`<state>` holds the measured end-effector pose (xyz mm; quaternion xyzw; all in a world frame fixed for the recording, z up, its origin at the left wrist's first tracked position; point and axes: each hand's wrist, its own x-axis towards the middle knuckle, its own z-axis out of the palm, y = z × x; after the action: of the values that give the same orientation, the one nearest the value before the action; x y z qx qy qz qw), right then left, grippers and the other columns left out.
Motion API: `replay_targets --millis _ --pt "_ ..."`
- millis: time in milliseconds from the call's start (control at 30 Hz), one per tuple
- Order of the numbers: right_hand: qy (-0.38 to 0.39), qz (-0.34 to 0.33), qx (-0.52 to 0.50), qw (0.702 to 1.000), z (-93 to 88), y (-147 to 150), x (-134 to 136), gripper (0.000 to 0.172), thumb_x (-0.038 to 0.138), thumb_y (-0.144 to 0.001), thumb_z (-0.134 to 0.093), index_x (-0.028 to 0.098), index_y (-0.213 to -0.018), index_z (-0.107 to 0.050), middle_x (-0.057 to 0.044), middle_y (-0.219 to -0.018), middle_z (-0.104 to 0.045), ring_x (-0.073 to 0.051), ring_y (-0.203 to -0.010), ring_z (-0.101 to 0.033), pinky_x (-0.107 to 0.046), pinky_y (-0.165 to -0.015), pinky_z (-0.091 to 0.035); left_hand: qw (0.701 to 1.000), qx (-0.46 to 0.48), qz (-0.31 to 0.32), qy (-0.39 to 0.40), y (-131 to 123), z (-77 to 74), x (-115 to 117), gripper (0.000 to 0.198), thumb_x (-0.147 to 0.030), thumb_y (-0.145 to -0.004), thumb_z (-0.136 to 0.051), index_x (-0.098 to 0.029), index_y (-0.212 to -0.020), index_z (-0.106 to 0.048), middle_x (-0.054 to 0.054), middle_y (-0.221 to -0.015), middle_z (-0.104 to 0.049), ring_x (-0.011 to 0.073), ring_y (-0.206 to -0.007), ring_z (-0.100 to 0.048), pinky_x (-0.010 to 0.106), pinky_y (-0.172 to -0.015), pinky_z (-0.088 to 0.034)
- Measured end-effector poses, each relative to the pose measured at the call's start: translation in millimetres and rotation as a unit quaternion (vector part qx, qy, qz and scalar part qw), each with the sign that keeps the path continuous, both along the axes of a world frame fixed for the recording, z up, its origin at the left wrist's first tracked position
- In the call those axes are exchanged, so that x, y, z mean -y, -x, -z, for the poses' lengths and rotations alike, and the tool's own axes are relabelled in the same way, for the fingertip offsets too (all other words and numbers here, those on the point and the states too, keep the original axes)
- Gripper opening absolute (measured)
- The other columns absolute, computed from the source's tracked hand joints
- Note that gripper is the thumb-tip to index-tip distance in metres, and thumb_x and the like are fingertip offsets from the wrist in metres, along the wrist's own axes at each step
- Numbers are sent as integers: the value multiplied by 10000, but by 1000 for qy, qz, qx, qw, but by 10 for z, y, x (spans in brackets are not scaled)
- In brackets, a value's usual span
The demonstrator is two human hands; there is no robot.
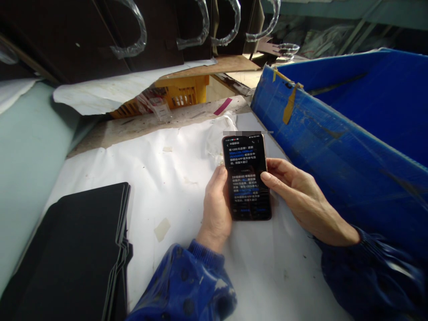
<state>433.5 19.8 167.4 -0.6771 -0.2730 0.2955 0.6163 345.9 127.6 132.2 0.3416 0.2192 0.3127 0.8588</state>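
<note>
A smartphone point(248, 178) with a dark message screen is held upright over the white-covered table. My left hand point(216, 207) grips its left edge, the thumb along the side and the other fingers hidden behind it. On the opposite edge rests my right hand point(301, 196), its thumb touching the screen's right border and its fingers bent around the back. Both wrists come out of blue sleeves. Behind the phone lies a crumpled clear plastic bag point(214, 142).
A stack of black sheets point(73, 249) lies at the left. A large blue bin point(321, 129) stands along the right. Dark boxes with plastic-wrapped handles point(133, 31) line the back, above a yellow crate point(187, 93). The table's white covering point(167, 178) carries tape scraps.
</note>
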Motion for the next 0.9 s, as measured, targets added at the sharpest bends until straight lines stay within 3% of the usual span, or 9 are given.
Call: replay_targets --millis 433,633,900 --pt "-8 5 -9 1000 11 8 -10 417 503 -865 -726 193 -1130 -638 -100 -1189 -723 -286 -1090 -681 -444 -972 -548 1000 0 6 8 0 -8 -2 281 -380 -954 -544 -175 -953 -736 39 -953 -735 195 -932 -665 341 -922 -509" --pt "-12 0 -5 1000 22 -5 -5 413 490 -873 -723 185 -1137 -634 -100 -1186 -724 -277 -1075 -686 -430 -964 -550 1000 15 11 17 0 -30 2 291 -356 -966 -519 -185 -897 -745 24 -873 -730 175 -832 -653 312 -809 -533" --pt "-16 -9 -1 1000 26 -10 -11 428 458 -896 -704 150 -1183 -623 -109 -1196 -721 -263 -1080 -685 -386 -951 -551 1000 17 13 14 -5 8 -4 267 -352 -956 -532 -176 -945 -733 28 -882 -712 172 -851 -638 302 -820 -525"
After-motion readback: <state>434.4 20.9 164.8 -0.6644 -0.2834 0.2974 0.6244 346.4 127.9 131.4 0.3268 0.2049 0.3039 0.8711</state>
